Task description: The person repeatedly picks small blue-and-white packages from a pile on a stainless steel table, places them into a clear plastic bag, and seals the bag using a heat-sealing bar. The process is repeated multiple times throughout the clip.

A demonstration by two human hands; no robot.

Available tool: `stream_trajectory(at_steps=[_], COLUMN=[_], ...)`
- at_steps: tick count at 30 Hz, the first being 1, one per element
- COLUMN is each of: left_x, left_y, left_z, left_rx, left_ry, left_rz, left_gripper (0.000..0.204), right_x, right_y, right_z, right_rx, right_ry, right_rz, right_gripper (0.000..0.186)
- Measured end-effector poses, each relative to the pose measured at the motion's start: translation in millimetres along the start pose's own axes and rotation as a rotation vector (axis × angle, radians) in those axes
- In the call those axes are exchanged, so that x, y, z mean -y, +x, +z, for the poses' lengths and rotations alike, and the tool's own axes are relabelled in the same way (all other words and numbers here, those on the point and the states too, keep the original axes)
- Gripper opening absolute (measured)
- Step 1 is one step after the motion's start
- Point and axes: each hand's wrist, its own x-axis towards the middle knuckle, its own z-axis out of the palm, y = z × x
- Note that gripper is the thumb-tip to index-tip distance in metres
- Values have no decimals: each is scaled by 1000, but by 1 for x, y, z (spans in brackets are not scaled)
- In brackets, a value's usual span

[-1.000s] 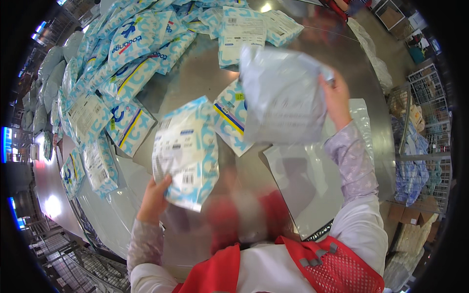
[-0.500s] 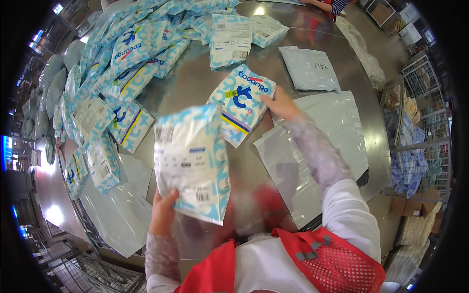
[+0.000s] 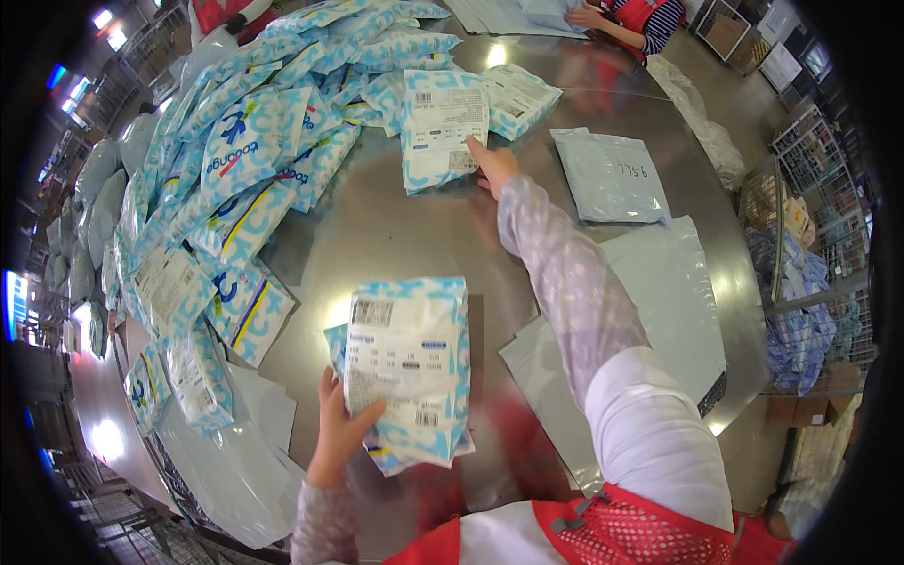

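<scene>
Left hand (image 3: 341, 436) pinching stacked plastic packets (image 3: 410, 363); right hand (image 3: 493, 171), closure indeterminate, touching a similar packet (image 3: 438, 118) left of the grey mailer (image 3: 612, 179). Probably soft, slippery: grasp edges.

1. Left hand (image 3: 341, 435): some fingers hidden under the lower packet (image 3: 384, 460)
2. Lower packet: mostly covered by the top packet (image 3: 405, 377)
3. Co-worker (image 3: 650, 19): cut off by the upper edge

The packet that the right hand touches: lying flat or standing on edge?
Lying flat: the packet shows its broad printed face upward on the table.
</scene>
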Motion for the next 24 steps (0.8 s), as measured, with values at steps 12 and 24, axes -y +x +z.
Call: stream_trajectory(at_steps=[12,24], left_x=[-16,-1], left_y=[-85,-110], left_z=[11,30], left_rx=[-156,-114], left_ry=[-655,-715], left_rz=[-520,-437], left_gripper=[53,45], right_x=[50,8], right_y=[167,-92], right_z=[-72,-87], right_rx=[-404,248], right_ry=[-738,377], right_rz=[-340,73], right_gripper=[77,49])
